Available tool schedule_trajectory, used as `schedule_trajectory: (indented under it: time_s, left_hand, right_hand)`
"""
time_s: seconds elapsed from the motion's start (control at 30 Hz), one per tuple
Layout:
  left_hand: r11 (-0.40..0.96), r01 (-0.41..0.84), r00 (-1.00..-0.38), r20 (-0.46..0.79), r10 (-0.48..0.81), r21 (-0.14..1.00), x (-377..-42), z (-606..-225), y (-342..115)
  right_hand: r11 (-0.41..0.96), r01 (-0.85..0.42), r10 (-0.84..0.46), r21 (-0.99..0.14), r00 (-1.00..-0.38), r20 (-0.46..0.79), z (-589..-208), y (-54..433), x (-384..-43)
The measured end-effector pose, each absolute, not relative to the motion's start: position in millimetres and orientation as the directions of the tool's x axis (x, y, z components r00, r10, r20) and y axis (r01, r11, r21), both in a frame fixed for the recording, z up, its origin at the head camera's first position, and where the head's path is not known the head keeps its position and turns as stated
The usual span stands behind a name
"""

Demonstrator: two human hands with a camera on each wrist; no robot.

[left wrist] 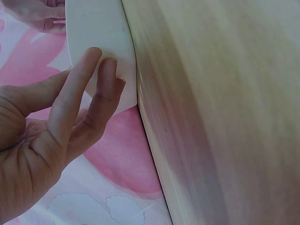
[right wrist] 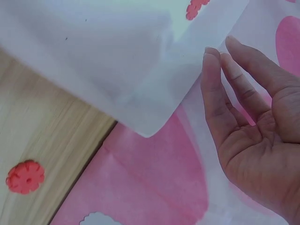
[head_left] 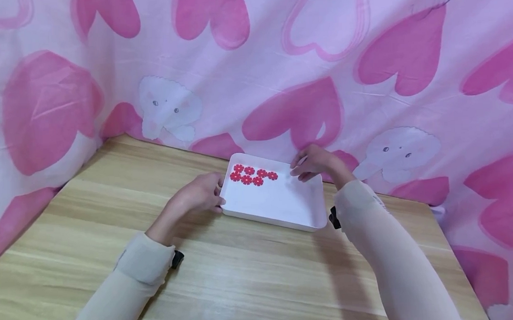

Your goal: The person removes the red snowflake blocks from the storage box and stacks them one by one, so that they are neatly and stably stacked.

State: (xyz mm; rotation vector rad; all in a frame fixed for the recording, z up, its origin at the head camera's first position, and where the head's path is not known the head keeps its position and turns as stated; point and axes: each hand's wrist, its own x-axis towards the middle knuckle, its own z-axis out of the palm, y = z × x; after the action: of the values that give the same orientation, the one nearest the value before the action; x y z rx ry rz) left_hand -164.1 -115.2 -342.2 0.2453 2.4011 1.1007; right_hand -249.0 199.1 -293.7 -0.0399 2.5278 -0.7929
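Observation:
A white shallow tray (head_left: 275, 202) sits near the back of the wooden table, with several red flower-shaped discs (head_left: 246, 179) grouped in its left part. At the tray's left end my left hand (head_left: 202, 192) holds the wall; its fingers lie against the outer side in the left wrist view. Over the far right rim is my right hand (head_left: 312, 162), its fingers loosely bent and close together, with nothing visible between them. Whether those fingertips touch the rim cannot be told. Another red disc (right wrist: 26, 177) lies on the wood outside the tray in the right wrist view.
The wooden table (head_left: 244, 270) stretches in front of the tray. A pink curtain (head_left: 218, 75) with hearts hangs right behind the table's back edge and along its sides. Each sleeve has a dark strap piece (head_left: 335, 217) at the wrist.

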Motion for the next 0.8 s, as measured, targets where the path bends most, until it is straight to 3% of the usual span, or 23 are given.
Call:
schedule_trajectory:
  time_s: [0.8]
  left_hand:
    - [0.676,-0.035,-0.872,-0.353,0.340,0.736,-153.4,-333.8,-101.0]
  right_hand:
    - [0.850,0.105,-0.202,-0.517,-0.841,-0.501,-315.4,146.1,-257.3]
